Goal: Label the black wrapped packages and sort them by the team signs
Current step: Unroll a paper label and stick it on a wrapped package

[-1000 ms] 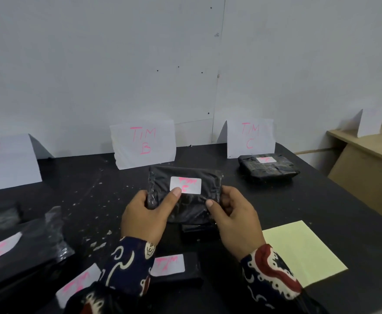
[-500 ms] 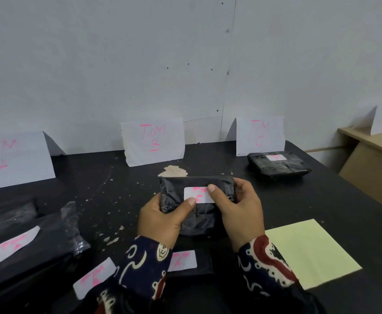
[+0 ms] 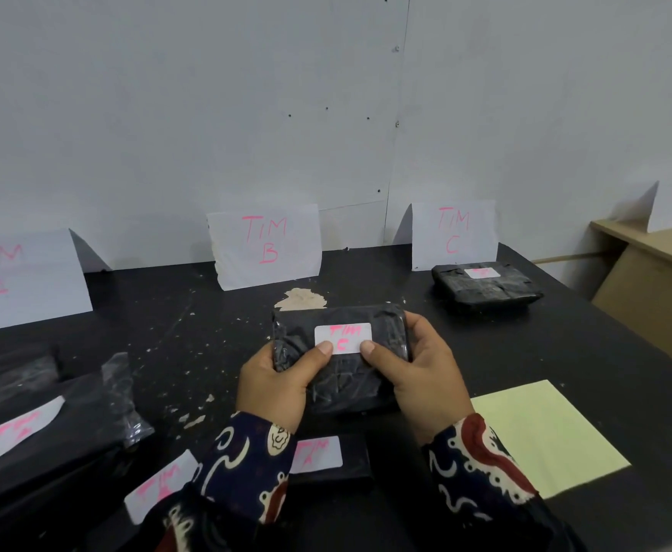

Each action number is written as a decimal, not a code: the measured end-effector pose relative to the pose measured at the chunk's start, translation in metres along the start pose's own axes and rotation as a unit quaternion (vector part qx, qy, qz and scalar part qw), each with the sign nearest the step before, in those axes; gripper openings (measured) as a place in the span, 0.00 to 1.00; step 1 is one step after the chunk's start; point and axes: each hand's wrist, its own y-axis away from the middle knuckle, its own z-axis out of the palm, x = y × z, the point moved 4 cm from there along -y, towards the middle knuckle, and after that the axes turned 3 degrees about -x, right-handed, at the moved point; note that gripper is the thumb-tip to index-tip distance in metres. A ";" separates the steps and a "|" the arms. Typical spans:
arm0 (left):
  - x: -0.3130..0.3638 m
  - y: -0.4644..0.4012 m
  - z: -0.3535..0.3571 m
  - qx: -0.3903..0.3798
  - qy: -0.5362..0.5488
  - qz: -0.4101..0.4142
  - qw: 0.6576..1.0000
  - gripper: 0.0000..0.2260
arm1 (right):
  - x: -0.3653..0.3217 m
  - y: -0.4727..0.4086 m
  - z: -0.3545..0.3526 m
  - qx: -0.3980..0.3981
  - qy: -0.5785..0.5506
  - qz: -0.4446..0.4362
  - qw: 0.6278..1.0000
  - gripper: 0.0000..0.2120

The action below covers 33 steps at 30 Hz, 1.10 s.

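I hold a black wrapped package [image 3: 346,376] with both hands above the black table [image 3: 565,352]. My left hand [image 3: 278,384] grips its left side and my right hand [image 3: 422,376] its right side. Both thumbs press the white label [image 3: 343,335], which reads TIM C in pink. Three paper signs lean on the wall: TIM A [image 3: 20,280], TIM B [image 3: 264,245], TIM C [image 3: 454,233]. One labelled black package [image 3: 485,286] lies in front of the TIM C sign.
Several labelled black packages [image 3: 40,440] are piled at the near left, and another package [image 3: 326,460] lies under my wrists. A yellow sheet [image 3: 541,432] lies at the near right. A wooden desk [image 3: 653,280] stands to the right.
My right thumb has slid up onto the label, so both thumbs now press it. The camera has shifted, bringing the TIM A sign more into view.
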 end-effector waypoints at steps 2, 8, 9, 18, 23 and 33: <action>-0.002 -0.001 -0.001 -0.004 0.010 -0.018 1.000 0.06 | 0.003 -0.001 -0.001 -0.007 -0.009 0.009 1.000 0.14; -0.003 -0.002 0.000 -0.008 -0.004 -0.023 1.000 0.03 | 0.007 -0.001 -0.003 -0.008 -0.020 0.018 1.000 0.13; -0.003 -0.002 0.000 -0.007 -0.017 -0.014 1.000 0.03 | 0.008 0.000 -0.004 -0.009 -0.019 0.017 1.000 0.13; -0.003 -0.006 -0.002 -0.021 -0.074 0.020 0.997 0.11 | 0.009 0.002 -0.012 -0.023 0.013 0.023 0.999 0.15; -0.004 -0.008 -0.005 0.018 -0.100 0.045 0.994 0.06 | 0.004 0.005 -0.015 -0.037 0.035 0.026 0.998 0.16; -0.003 0.001 0.008 -0.043 -0.113 0.084 0.989 0.09 | 0.002 0.003 -0.024 0.052 0.036 0.034 0.997 0.07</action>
